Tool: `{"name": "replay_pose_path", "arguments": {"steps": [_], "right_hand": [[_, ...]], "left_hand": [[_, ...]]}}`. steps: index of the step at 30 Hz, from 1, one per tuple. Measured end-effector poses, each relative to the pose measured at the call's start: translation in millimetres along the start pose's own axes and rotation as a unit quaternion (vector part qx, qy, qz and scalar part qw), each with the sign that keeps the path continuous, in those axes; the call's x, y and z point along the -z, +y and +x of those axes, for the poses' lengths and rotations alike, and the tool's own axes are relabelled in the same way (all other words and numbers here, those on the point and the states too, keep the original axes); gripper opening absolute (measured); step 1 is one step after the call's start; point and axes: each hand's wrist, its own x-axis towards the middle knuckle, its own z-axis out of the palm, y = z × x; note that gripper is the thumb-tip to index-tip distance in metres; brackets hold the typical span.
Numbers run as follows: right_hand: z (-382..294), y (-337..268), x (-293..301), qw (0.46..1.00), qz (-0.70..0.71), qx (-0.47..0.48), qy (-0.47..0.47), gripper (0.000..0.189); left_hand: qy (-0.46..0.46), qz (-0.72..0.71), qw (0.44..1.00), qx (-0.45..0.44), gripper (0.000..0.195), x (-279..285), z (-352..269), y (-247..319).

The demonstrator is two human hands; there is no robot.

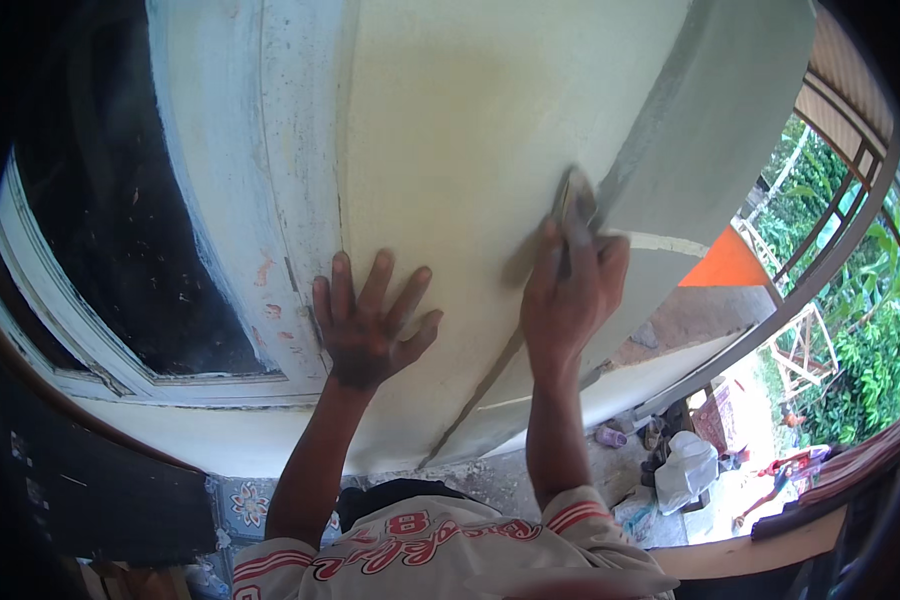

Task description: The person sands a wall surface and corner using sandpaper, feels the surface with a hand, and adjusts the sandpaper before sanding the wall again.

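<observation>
My left hand (pixel 367 330) rests on the cream-painted wall (pixel 450 142) beside the white window frame (pixel 300 180). Its fingers are spread, and it holds nothing. My right hand (pixel 574 292) grips a small, flat, worn pad (pixel 577 196), possibly folded sandpaper. Blur and my fingers hide part of it, so its exact kind is unclear. The pad is at the wall surface, close to a dark grey band (pixel 645 127) where the cream paint meets a grey section (pixel 735 142). Below my right wrist, a narrow dark line (pixel 480 382) runs down the wall.
Dark window glass (pixel 142 247) lies left, above a black panel (pixel 112 465). A metal railing (pixel 802 270) curves along the right, with greenery behind. Lower right, a white sack (pixel 686 472) and a purple shoe (pixel 610 436) lie on the floor. Patterned tiles (pixel 249 504) show below.
</observation>
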Motion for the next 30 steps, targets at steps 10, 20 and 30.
{"name": "replay_pose_path", "arguments": {"steps": [10, 20, 30], "right_hand": [[-18, -2, -4, 0.999, 0.038, -0.027, 0.020, 0.040], [-4, -2, 1, 1.000, -0.003, 0.006, 0.004, 0.038], [-116, 2, 30, 0.988, 0.089, -0.111, -0.068, 0.039]], "left_hand": [[-0.006, -0.009, 1.000, -0.013, 0.059, 1, -8, -2], [0.012, 0.013, 1.000, -0.001, 0.064, 1, -9, -6], [-0.028, -0.067, 0.995, -0.066, 0.062, 27, 79, 25]]}}
